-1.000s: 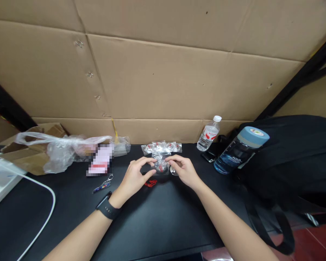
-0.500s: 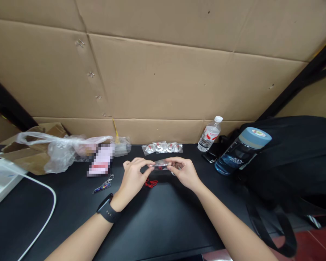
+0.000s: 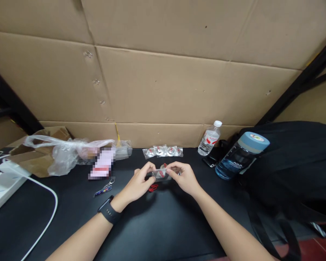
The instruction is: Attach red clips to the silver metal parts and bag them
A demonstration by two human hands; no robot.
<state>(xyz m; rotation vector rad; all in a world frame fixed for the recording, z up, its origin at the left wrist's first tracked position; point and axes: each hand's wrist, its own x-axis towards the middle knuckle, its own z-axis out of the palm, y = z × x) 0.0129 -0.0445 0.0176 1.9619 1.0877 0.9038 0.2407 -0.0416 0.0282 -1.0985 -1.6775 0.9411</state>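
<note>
Between my hands is a small clear plastic bag [image 3: 160,174] with something round and pale and some red cord in it. The bag's left edge is pinched by my left hand [image 3: 140,182], which has a black watch [image 3: 109,210] at the wrist. On the other side, my right hand [image 3: 184,177] pinches the bag near its upper right part. A bit of red shows by the right fingertips. Just below the bag, a looped red cord [image 3: 153,187] lies on the black table [image 3: 163,224].
Several clear packets with round pieces [image 3: 164,151] stand in a row by the cardboard wall [image 3: 163,90]. A water bottle [image 3: 209,138], a blue-lidded bottle [image 3: 240,156] and a black bag [image 3: 293,163] are right. A keychain [image 3: 103,190] and plastic bag [image 3: 63,156] lie left.
The bag has tipped so its flat face and the red inside show more. My right fingers have shifted on the bag's edge. The whole view has tilted slightly upward.
</note>
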